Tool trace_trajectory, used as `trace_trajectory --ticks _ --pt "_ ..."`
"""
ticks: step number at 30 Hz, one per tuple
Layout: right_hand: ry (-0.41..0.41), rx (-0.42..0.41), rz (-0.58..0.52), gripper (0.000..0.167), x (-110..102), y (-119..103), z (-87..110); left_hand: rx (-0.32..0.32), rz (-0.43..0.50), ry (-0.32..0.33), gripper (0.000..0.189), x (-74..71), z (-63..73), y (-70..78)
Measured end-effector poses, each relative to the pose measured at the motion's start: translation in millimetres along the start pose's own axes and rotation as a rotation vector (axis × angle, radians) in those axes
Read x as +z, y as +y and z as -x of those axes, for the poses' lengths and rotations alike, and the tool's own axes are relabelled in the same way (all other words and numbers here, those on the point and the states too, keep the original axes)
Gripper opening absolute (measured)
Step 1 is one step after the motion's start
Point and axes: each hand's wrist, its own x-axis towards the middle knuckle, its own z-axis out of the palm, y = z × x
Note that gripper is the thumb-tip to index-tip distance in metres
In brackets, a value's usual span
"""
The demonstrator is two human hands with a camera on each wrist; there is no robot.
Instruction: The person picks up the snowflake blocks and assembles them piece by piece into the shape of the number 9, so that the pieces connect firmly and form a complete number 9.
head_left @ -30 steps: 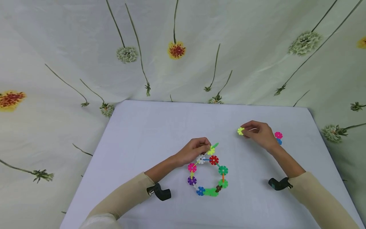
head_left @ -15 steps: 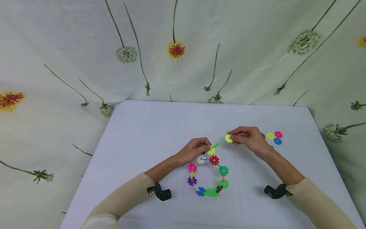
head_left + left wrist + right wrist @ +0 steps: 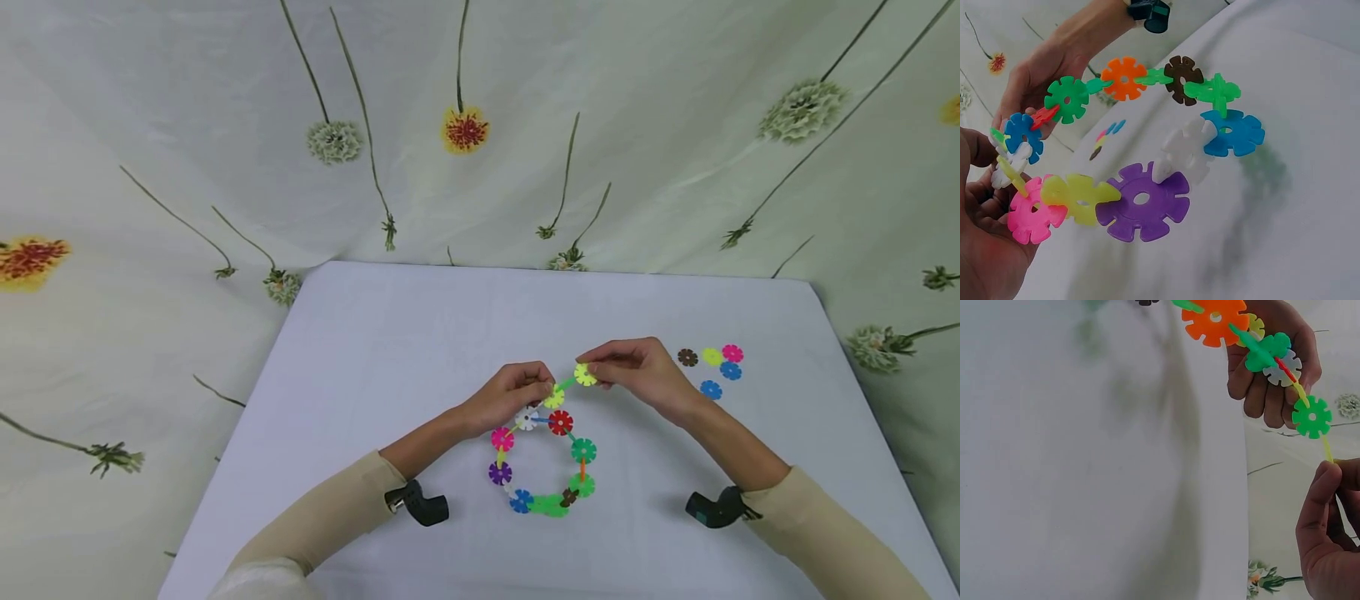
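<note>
My left hand (image 3: 510,398) pinches a ring of slotted flower-shaped plastic discs by a yellow disc (image 3: 553,397) at its top. The ring hangs over the white table; in the left wrist view its purple disc (image 3: 1143,209), pink disc (image 3: 1037,210) and brown disc (image 3: 1183,80) show clearly. From that yellow disc a green disc (image 3: 1312,417) sticks out to the upper right. Between thumb and fingertips, my right hand (image 3: 637,371) pinches another yellow disc (image 3: 585,375), seen edge-on in the right wrist view, its edge meeting the green disc.
Several loose discs lie right of the right hand: a brown disc (image 3: 687,357), a yellow disc (image 3: 712,357), a pink disc (image 3: 732,353) and two blue ones. A white cloth covers the table (image 3: 420,317). Behind it hangs a flower-print sheet (image 3: 660,167).
My right hand has moved left and slightly down, bringing its yellow disc from open space to the green disc. The left hand stays in place; loose discs at right are uncovered.
</note>
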Motion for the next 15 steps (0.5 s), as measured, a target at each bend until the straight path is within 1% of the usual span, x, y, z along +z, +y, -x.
trace_trajectory --ticks 6,13,15 --pt "-0.035 -0.022 0.011 0.023 4.1 0.4 0.1 -0.013 0.005 -0.021 0.018 0.8 1.2 2.4" --pt "-0.029 -0.051 0.062 0.021 7.0 -1.8 0.8 -0.002 -0.075 -0.023 0.018 1.4 0.5 1.0" --pt "-0.02 -0.056 0.064 0.021 7.6 -2.4 -0.1 0.005 -0.086 -0.018 0.018 2.1 0.1 0.8"
